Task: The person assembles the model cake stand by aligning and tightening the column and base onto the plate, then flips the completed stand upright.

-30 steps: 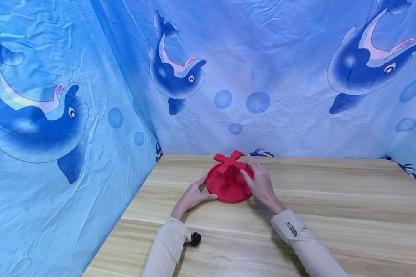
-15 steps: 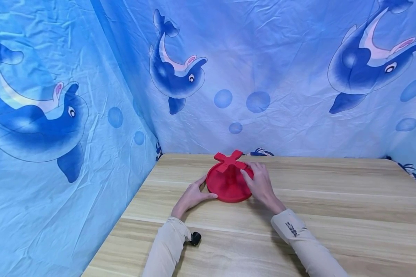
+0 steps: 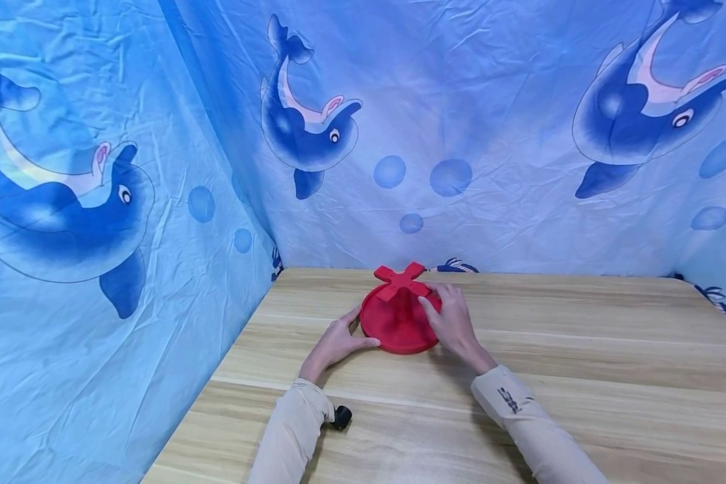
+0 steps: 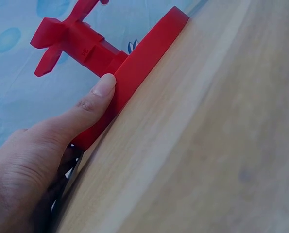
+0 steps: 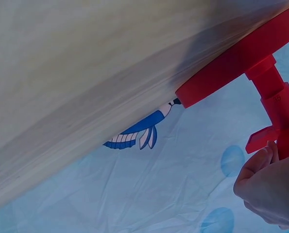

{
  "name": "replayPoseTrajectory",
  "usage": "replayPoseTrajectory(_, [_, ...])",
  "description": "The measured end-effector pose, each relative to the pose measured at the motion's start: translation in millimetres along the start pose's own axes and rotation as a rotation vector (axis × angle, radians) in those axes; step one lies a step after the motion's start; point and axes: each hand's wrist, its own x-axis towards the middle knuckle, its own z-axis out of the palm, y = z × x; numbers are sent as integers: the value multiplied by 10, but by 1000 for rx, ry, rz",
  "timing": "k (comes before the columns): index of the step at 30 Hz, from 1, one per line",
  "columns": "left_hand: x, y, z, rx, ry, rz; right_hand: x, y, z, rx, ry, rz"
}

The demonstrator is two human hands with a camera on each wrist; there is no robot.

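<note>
A red round base with a raised rim (image 3: 399, 341) lies on the table, and a red post (image 3: 404, 308) stands upright from its middle. On top of the post sits a red four-armed cross piece (image 3: 402, 279). My left hand (image 3: 335, 341) grips the base's left side, thumb on the near rim and fingers round the far-left edge; the left wrist view shows the thumb pressed to the rim (image 4: 154, 43). My right hand (image 3: 454, 321) pinches the right arm of the cross. In the right wrist view its curled fingers (image 5: 263, 162) are at a cross arm (image 5: 261, 139).
The wood-grain table (image 3: 581, 349) extends to both sides of the base. Blue dolphin-print sheeting (image 3: 490, 121) hangs behind the table and along its left side. A small black device (image 3: 341, 417) sticks out from the left sleeve cuff.
The cross piece has turned very slightly clockwise as seen from above, and my right hand has shifted a little left with it. My left hand and the base stay in place.
</note>
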Motion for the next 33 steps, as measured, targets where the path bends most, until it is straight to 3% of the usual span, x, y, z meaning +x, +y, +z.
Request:
replayPoseTrajectory(8, [17, -13, 21, 6, -9, -3, -7, 6, 1, 12, 13, -13])
replayPoseTrajectory(12, [22, -14, 7, 9, -25, -8, -11, 39, -14, 23, -18, -4])
replayPoseTrajectory(18, [65, -12, -54, 23, -64, 6, -7, 160, -125, 75, -129, 43])
replayPoseTrajectory(33, [149, -54, -144, 74, -113, 24, 47, 789, -331, -79, -451, 89])
